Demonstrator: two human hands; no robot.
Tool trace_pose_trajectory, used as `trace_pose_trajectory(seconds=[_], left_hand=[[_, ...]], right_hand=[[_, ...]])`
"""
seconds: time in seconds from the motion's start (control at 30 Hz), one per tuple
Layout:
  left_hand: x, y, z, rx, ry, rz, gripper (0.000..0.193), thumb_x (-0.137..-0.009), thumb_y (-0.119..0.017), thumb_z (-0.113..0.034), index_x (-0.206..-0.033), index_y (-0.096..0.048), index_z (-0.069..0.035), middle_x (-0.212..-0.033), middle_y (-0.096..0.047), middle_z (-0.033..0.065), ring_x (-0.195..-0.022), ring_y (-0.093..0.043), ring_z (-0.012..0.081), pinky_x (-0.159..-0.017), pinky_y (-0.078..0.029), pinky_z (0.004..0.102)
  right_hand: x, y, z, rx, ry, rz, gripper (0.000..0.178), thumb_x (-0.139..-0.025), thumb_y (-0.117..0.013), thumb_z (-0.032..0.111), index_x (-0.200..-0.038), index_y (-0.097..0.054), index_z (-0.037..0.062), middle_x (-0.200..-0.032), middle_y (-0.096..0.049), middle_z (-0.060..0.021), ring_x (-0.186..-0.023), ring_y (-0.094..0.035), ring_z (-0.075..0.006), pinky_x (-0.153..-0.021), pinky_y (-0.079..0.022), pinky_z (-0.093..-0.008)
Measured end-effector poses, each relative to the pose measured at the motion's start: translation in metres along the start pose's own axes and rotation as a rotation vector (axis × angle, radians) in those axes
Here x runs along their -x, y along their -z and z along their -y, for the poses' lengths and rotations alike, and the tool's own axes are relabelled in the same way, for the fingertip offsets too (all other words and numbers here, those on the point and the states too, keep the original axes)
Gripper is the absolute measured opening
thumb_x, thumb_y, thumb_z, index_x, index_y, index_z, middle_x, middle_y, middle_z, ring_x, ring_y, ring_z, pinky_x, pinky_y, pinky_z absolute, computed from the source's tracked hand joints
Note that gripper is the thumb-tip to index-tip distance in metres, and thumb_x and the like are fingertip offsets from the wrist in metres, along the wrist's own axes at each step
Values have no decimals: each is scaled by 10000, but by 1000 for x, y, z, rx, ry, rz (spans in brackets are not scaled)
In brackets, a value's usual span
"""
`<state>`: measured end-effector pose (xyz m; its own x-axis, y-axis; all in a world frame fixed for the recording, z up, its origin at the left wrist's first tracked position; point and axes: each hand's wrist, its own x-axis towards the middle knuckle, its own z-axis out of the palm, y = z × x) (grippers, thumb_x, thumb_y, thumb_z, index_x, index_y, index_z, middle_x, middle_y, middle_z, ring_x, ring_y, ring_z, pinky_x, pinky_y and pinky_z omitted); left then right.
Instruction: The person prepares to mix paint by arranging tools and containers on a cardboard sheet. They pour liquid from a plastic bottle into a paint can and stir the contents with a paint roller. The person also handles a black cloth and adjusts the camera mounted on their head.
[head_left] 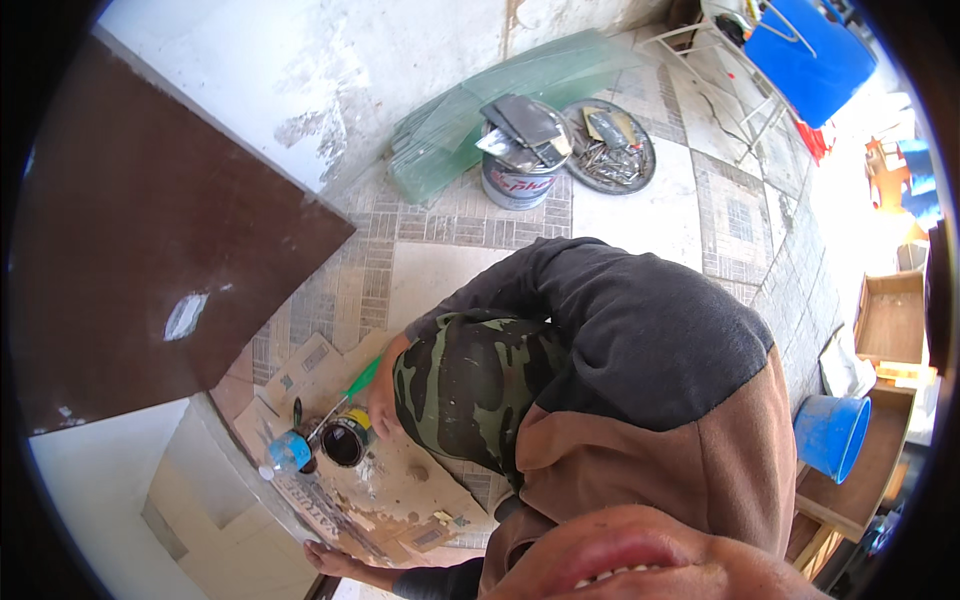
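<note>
My right hand is beside a small open tin with a yellow label and dark contents. My camouflage-clad knee partly covers that hand, so its grip cannot be told. A tool with a green handle and a thin shaft lies close to its fingers, slanting toward a clear bottle with a blue label. Lower down, my left hand has its fingers stretched out, near a dark edge at the cardboard's border. Stained cardboard lies under the tin.
A dark brown panel stands at the left. Glass sheets lean by the wall, near a bucket topped with flat scrapers and a round tray of metal bits. To the right are a blue bucket and wooden drawers.
</note>
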<state>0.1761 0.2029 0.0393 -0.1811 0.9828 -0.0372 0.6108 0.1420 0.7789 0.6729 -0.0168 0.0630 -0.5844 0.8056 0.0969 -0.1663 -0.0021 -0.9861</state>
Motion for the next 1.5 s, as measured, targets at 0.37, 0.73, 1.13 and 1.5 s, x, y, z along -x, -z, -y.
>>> trace_pose_trajectory(seconds=[0.37, 0.73, 1.13, 1.5], left_hand=[[-51, -43, 11, 330, 77, 16, 463, -995, -629, -357, -1382, -591, -105, -1251, -661, 104, -1033, -645, 293, -769, -506, 409], [10, 37, -218, 145, -294, -249, 559, -1008, -598, -440, -1344, -628, 6, -1296, -664, 205, -1137, -642, 305, -996, -494, 387], [-4, 21, -200, -156, -88, -140, 697, -1000, -550, -513, -1410, -537, 51, -1446, -556, 232, -1297, -568, 358, -1109, -433, 459], [91, -41, -305, -118, -887, -337, 804, -994, -506, -596, -1518, -380, 1, -1368, -599, 217, -1255, -583, 358, -1088, -454, 503]], right_hand=[[199, 12, -11, 19, -246, -1050, 326, -911, -667, 194, -1179, -684, 8, -936, -716, -61, -871, -645, -132, -742, -525, -308], [334, -113, -40, 356, -801, -946, 380, -902, -680, 264, -1111, -693, -53, -1067, -726, -226, -943, -676, -275, -855, -522, -410], [534, -186, 4, 826, -1500, -1420, 407, -817, -590, 119, -1197, -670, -3, -1246, -640, -267, -1178, -619, -419, -996, -508, -480], [866, -30, 95, 1130, -1244, -2363, 627, -843, -554, 92, -1465, -485, 136, -1343, -556, -308, -1221, -576, -481, -1030, -480, -544]])
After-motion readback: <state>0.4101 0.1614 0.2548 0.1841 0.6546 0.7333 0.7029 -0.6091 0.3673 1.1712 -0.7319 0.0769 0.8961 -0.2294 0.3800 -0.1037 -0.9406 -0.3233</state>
